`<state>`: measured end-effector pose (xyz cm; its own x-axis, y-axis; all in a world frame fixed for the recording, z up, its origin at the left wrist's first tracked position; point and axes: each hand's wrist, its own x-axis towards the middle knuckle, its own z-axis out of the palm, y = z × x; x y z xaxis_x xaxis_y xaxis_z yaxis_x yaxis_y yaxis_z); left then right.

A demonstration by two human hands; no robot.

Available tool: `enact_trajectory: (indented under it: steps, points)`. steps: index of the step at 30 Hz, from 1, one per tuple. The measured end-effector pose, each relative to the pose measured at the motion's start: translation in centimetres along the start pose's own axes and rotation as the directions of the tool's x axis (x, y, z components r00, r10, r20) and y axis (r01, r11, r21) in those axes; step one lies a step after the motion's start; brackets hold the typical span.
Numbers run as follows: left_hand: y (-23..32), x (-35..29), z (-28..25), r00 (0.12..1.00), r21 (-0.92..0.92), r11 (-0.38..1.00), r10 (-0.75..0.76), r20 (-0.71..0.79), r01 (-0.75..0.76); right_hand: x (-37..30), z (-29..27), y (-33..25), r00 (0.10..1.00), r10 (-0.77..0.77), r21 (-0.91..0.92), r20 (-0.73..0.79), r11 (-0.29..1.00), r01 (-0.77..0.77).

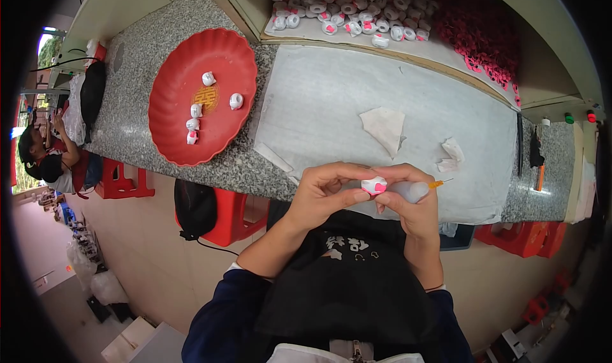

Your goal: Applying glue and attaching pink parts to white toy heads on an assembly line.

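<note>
In front of my chest, my left hand pinches a small white figure head with a pink piece on it. My right hand holds a small translucent squeeze bottle in its palm, its orange needle tip pointing right. The right thumb and fingers also meet at the white head's edge. Both hands hover over the near edge of a white paper sheet on the bench. To the left, a red scalloped plate carries several similar white heads.
A shelf at the back holds many white heads and a heap of dark pink pieces. Torn paper scraps lie on the sheet. Red stools stand beneath the granite bench. Another person sits at far left.
</note>
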<state>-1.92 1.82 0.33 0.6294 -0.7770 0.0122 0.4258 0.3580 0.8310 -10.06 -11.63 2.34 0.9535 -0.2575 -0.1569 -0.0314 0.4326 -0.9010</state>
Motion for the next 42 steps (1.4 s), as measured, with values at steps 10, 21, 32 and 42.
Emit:
enact_trajectory:
  steps: [10,21,32,42]
  points:
    - [-0.3,-0.1,-0.5,0.982,-0.147,0.973,-0.184,-0.049,0.175,-0.1,-0.3,0.1,0.998,0.056,0.086,0.042,0.995,-0.059]
    - [-1.4,0.5,-1.5,0.978,-0.469,0.875,-0.182,-0.099,0.116,4.2,-2.4,-0.1,0.884,-0.466,-0.897,-0.037,0.406,0.176]
    - [-1.0,0.6,-1.5,0.976,-0.455,0.888,-0.152,-0.156,0.066,4.5,-1.5,0.3,0.942,-0.324,-0.95,-0.084,0.311,0.022]
    - [-0.6,0.2,-0.8,0.97,-0.386,0.922,-0.098,-0.225,0.003,2.1,1.8,0.1,0.776,-0.598,-0.773,0.202,0.389,0.501]
